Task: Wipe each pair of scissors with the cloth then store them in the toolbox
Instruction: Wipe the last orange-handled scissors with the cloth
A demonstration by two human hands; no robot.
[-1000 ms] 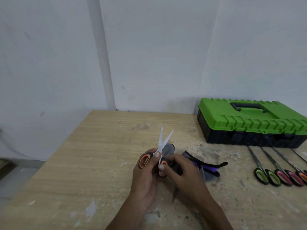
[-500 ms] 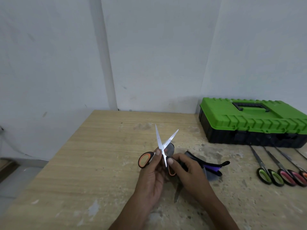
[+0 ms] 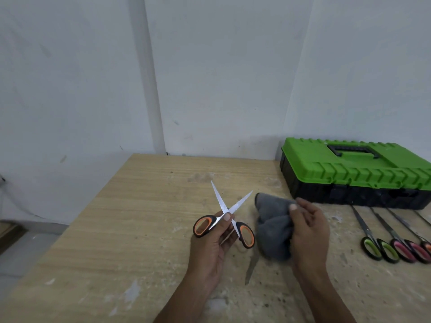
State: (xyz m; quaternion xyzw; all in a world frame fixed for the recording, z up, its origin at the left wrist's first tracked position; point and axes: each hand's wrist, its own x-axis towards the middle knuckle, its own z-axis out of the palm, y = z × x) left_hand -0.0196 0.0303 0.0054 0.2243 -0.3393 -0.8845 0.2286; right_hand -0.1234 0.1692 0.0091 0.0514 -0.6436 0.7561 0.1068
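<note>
Steel scissors with orange-and-black handles (image 3: 221, 203): blades spread in an X, held up over the middle of the pale wooden table (image 3: 130, 229). Your left hand (image 3: 210, 248) pinches them at the pivot, thumb on top. Your right hand (image 3: 307, 231) grips a bunched grey cloth (image 3: 272, 227) just beside the right handle loop. The green-lidded black plastic toolbox (image 3: 354, 173) sits shut at the far right corner. Green-handled scissors (image 3: 377, 249) and pink-handled scissors (image 3: 405, 249) lie near the right edge.

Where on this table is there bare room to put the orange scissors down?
Bare: the left half of the wooden table, from the left hand out to its edge, and the strip toward the wall. Crowded: the right side, with green toolbox, row of scissors and grey cloth.
</note>
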